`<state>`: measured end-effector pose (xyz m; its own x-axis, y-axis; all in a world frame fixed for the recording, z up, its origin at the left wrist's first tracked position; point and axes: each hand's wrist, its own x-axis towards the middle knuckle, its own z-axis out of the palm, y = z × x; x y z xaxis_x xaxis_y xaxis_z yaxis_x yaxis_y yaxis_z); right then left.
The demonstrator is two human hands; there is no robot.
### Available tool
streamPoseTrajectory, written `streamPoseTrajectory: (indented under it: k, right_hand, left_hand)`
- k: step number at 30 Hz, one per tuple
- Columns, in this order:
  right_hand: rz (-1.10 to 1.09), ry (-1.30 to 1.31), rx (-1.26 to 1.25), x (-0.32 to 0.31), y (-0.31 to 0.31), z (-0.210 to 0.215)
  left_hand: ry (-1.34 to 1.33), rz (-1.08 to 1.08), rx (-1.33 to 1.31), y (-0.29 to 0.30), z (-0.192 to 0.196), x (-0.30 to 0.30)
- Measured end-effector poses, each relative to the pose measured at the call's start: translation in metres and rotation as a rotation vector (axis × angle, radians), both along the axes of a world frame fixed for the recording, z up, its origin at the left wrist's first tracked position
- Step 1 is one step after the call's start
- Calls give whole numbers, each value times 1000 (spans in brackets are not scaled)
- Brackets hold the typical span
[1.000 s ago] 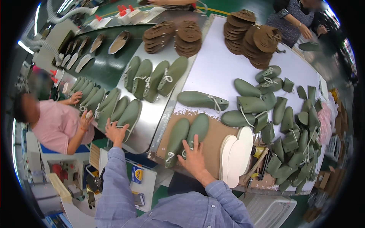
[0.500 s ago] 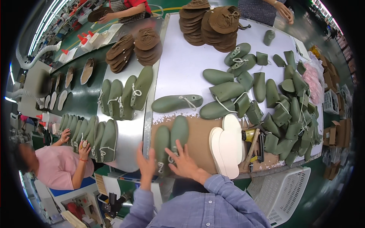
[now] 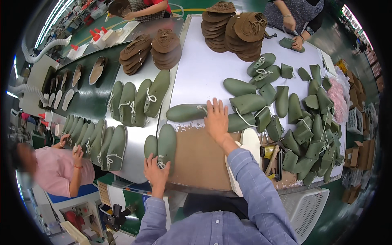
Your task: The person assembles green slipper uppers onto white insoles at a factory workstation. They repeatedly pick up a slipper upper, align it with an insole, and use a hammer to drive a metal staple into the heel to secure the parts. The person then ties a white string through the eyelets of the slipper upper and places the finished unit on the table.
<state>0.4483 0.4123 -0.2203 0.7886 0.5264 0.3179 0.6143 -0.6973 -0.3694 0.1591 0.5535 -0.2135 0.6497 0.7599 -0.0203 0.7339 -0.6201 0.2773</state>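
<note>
The left hand [image 3: 156, 173], a second ago out by the end of the left-hand row, is now on the heel ends of two green shoe lasts [image 3: 166, 141], its fingers bent over them and its thumb to the right; how firmly it grips cannot be told. The pair has shifted left, off the middle of the brown board [image 3: 200, 161] to the seam with the metal surface [image 3: 134, 149], so it now stands nearer the other lasts there. White insoles [image 3: 250, 141] lie to the right, partly under the right forearm. The right hand [image 3: 217, 122] has left that pair and reached farther in: palm down, fingers extended and slightly spread over the corded end of a single last [image 3: 183, 112] lying crosswise on the white worktop [image 3: 192, 69]. No closed grip shows, so attention appears divided between pair and single. Beyond, near stacked brown uppers [image 3: 247, 30], a co-worker's hand [image 3: 298, 42] now touches another last [image 3: 286, 42].
</note>
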Motion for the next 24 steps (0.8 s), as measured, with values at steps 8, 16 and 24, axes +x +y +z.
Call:
streamPoseTrajectory:
  k: [8,16,24]
  right_hand:
    - [90,645,-240,-27,-4,-15]
    - [-439,66,118,27,-110,6]
    - [-287,-105,-1,38,-125,-19]
  left_hand:
    - [-557,-168,-381,-31,28,87]
    - [-161,-259,-167,-36,-29,167]
    - [-490,-505,-182,-68,-11,198]
